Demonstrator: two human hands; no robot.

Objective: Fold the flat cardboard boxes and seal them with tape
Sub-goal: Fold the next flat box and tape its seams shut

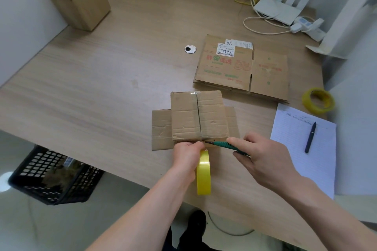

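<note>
Pale wood-grain table [102, 79] fills most of the view, set into a corner of white walls, with a grey floor below its near edge.

Nearest, the left hand [186, 156] grips a roll of yellow tape [203, 172] standing on edge, its fingers curled over the top of the roll at the near edge of the small cardboard box [199, 117]. Just beside it, the right hand [257, 154] holds a green-handled cutter [222, 145], fingers wrapped round the handle, the tip pointing left to where the tape meets the box. The box sits upside down on the table, its two bottom flaps closed and a clear strip of tape running along the centre seam; its lower flaps splay flat to either side.

To the right lies a lined sheet of paper [306, 149] with a dark pen [310, 137] on it. A second yellow tape roll [318, 102] rests beyond the paper near the right edge. Behind the box a stack of flat printed cardboard boxes [242, 67] with shipping labels lies on the table, and a round cable grommet [190, 49] is to its left.

Under the table at the left stands a black plastic basket [55, 175]. In the far left corner an open cardboard box [79, 0] stands upright; in the far right, a white router [277, 8] with cables and a power strip [308, 25].
</note>
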